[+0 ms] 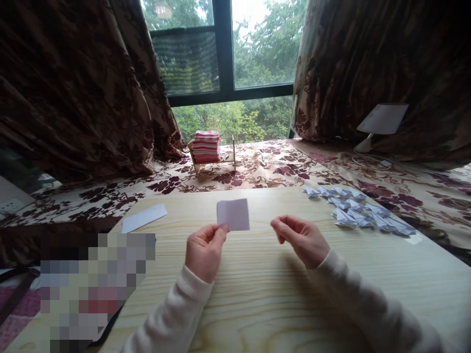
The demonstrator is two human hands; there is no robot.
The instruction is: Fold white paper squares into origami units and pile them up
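A small, nearly square piece of white paper (234, 214) is pinched at its lower left corner between the thumb and fingers of my left hand (205, 251). It is held up above the table, its flat face towards me, and its left edge looks doubled, as if folded. To the right, apart from the paper, my right hand (302, 239) hovers over the wood with its fingers curled in and thumb against them. Nothing shows between those fingers. Several folded white paper pieces (355, 208), pointed in shape, lie grouped at the table's far right.
A white paper strip (144, 218) lies at the far left of the wooden table (257, 304). A blurred-out object (99, 289) covers the left edge. Behind the table, a small rack holds folded striped cloths (206, 146); a white lamp (382, 119) stands at right.
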